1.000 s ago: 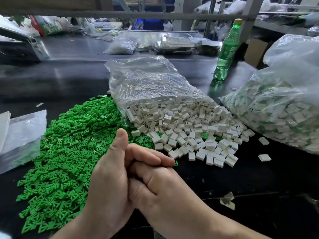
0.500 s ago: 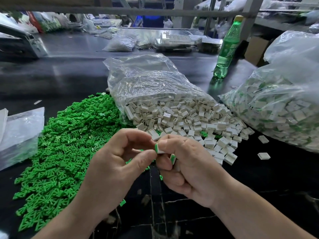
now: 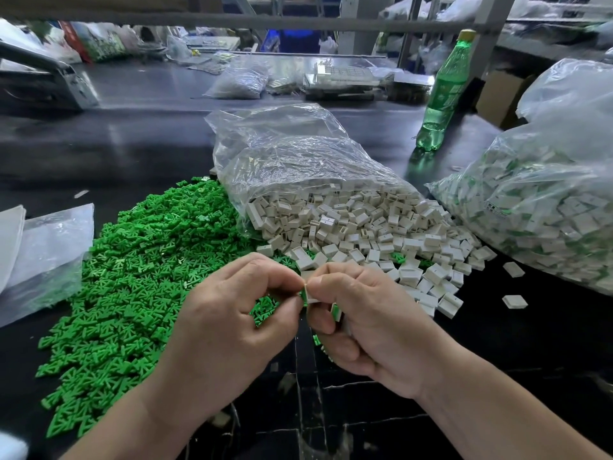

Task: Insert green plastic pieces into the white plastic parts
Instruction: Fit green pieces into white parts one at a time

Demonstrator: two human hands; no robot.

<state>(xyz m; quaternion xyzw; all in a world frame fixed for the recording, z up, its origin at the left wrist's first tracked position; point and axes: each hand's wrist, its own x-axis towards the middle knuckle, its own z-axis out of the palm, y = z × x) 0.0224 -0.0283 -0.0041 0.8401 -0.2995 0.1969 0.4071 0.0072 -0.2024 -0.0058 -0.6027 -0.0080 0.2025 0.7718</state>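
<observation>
A big heap of green plastic pieces (image 3: 132, 267) covers the black table on the left. White plastic parts (image 3: 365, 227) spill from an open clear bag (image 3: 292, 154) in the middle. Over the table's near edge my left hand (image 3: 225, 323) and my right hand (image 3: 361, 320) meet fingertip to fingertip. Between them they pinch a small white part with a green piece (image 3: 306, 288) at its edge. My left palm cups several green pieces. My right hand's lower fingers hold another white part with green in it (image 3: 335, 312).
A large clear bag of white parts with green inserts (image 3: 537, 210) lies at the right, with loose parts (image 3: 514, 302) beside it. A green bottle (image 3: 442, 94) stands behind. Flat plastic bags (image 3: 46, 257) lie at the left edge. Clutter sits along the table's far side.
One second ago my hands were clasped together low over the table. They have parted and risen, and the fingertips now pinch a white part and a green piece between them.
</observation>
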